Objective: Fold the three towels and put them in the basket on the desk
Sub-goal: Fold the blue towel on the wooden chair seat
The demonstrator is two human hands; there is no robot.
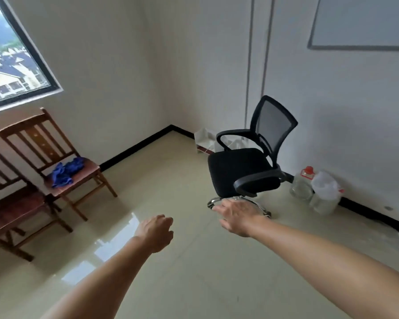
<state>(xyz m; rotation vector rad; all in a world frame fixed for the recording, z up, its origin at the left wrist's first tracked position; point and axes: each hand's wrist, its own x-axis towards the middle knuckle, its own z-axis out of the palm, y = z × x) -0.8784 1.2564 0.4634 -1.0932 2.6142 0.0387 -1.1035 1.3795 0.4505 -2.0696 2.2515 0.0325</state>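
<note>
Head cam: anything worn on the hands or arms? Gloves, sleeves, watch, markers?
Nothing worn that shows. The left hand and right hand are bare: no gloves, no visible rings or tracking markers. Neither wrist carries a watch or band, and both arms are uncovered up to the frame edge, so no sleeve is in view.

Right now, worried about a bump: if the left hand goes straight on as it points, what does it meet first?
The left hand would probably meet the black office chair first; depth is unclear.
</note>
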